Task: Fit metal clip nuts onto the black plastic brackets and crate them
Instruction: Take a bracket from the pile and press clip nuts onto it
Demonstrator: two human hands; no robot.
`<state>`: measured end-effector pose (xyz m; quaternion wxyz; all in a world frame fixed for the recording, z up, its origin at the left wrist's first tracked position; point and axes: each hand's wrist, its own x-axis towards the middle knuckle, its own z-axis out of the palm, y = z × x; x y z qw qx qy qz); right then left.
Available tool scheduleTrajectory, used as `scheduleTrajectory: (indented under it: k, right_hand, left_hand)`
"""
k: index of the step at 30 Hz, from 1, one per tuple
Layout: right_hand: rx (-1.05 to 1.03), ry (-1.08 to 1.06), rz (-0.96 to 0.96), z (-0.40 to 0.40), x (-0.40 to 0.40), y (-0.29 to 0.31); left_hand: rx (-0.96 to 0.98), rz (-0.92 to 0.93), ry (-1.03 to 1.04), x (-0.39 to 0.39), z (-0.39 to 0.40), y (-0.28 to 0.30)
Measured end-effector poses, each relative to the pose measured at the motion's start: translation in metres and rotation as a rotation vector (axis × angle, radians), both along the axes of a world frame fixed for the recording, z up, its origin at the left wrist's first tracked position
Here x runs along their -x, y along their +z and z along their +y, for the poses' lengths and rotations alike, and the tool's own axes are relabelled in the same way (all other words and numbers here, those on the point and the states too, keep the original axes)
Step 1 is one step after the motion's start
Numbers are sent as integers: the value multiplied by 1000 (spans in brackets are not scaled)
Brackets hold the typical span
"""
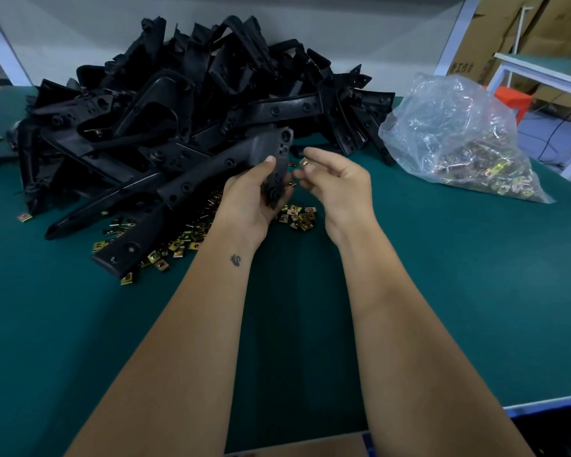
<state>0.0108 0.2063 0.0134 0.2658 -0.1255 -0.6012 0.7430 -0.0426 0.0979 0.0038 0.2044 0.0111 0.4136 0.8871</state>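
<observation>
Head view gave me both bare forearms reaching out over the green table (442,291), and I took the big pile of black plastic brackets (185,103) as my landmark. Just in front of that pile the left hand (251,199) gripped one bracket (274,159), fingers and thumb curled round its lower end, so that its rounded, holed head stood up above the thumb. Just right of that bracket the right hand (337,186) pinched a single brass-coloured clip nut (305,161) at its fingertips, close to the bracket's head but, as far as I could tell, not yet on it. The other fingers of that hand were loosely curled. Loose clip nuts (185,240) lay scattered on the table along the front foot of the pile, under and beside both hands. Well to the right of the pile sat a clear plastic bag (459,133) with more clip nuts inside. Beyond the bag stood cardboard boxes (495,31); one bore printed Chinese characters, of which I could read only 工作台. On the left wrist I saw a small dark tattoo (235,259).
</observation>
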Motion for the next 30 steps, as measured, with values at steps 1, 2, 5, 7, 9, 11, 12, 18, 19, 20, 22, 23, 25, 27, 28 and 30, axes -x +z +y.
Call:
scheduleTrajectory:
  k: [1, 2, 5, 7, 9, 11, 12, 18, 19, 20, 22, 23, 25, 27, 28, 30]
  right_hand:
    - [53, 22, 18, 0, -1, 1]
    - [97, 39, 33, -1, -1, 2]
    - [180, 73, 62, -1, -3, 4]
    - [209, 89, 75, -1, -3, 4]
    - [241, 102, 88, -1, -3, 4]
    - [277, 118, 98, 0, -2, 3]
    - [292, 130, 100, 0, -2, 3]
    - [268, 148, 56, 0, 0, 3]
    - [252, 139, 38, 0, 0, 2]
    - [237, 131, 22, 0, 1, 2]
    - [210, 122, 5, 0, 1, 1]
    - [201, 123, 5, 0, 1, 1]
    - [187, 127, 10, -1, 1, 2]
    - [174, 132, 14, -2, 1, 2]
    - [168, 133, 15, -3, 1, 2]
    - [157, 136, 15, -4, 1, 3]
  left_hand:
    - [-4, -2, -11, -1, 0, 0]
    - [-11, -4, -21, -1, 0, 1]
    - [-29, 7, -55, -5, -2, 3]
    - [-26, 20, -77, -7, -2, 5]
    - [-19, 30, -90, -9, -2, 5]
    - [-12, 33, -95, -10, -1, 6]
    - [-10, 32, -96, -10, -1, 6]
    - [42, 50, -83, -10, -1, 7]
    - [56, 58, -81, -10, -1, 7]
    - [66, 64, -80, -11, -1, 7]
    - [85, 71, -76, -11, 0, 7]
    - [92, 75, -76, -11, 0, 7]
    - [96, 81, -78, -12, 0, 6]
    - [102, 80, -75, -11, 0, 6]
    - [109, 80, -74, -10, 0, 5]
    - [115, 81, -85, -10, -1, 5]
